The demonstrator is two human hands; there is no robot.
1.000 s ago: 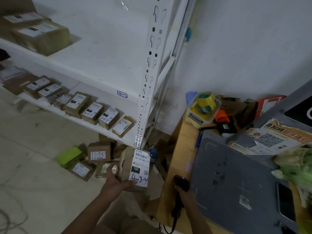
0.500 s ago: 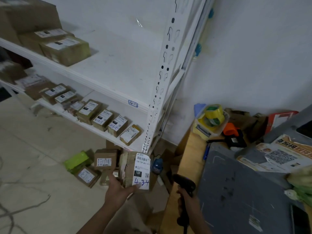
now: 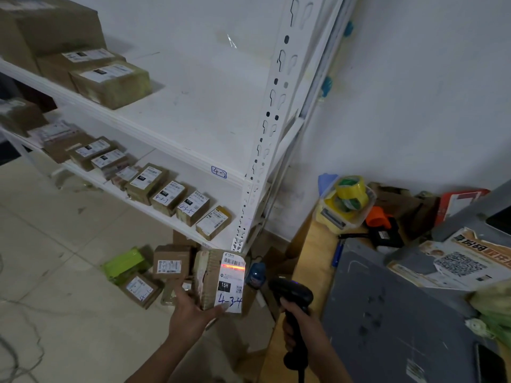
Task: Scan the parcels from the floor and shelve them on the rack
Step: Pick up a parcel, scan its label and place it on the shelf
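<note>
While the red scan line (image 3: 234,268) lies across the label (image 3: 231,286), apparently just below the barcode, the parcel (image 3: 211,283) is held upright in the left hand (image 3: 193,313), fingers gripping its lower end, in front of the rack (image 3: 193,120). Scanner (image 3: 290,293) is gripped by the right hand (image 3: 300,324), fingers wrapped round the handle, beside the surface (image 3: 307,261). Beam should be nudged up onto the bars, label held square, fingertips kept off the print. "4-3-4" is handwritten, so the lower shelf (image 3: 177,222) is likely meant. More parcels (image 3: 171,262) are left on the floor (image 3: 55,244)
</note>
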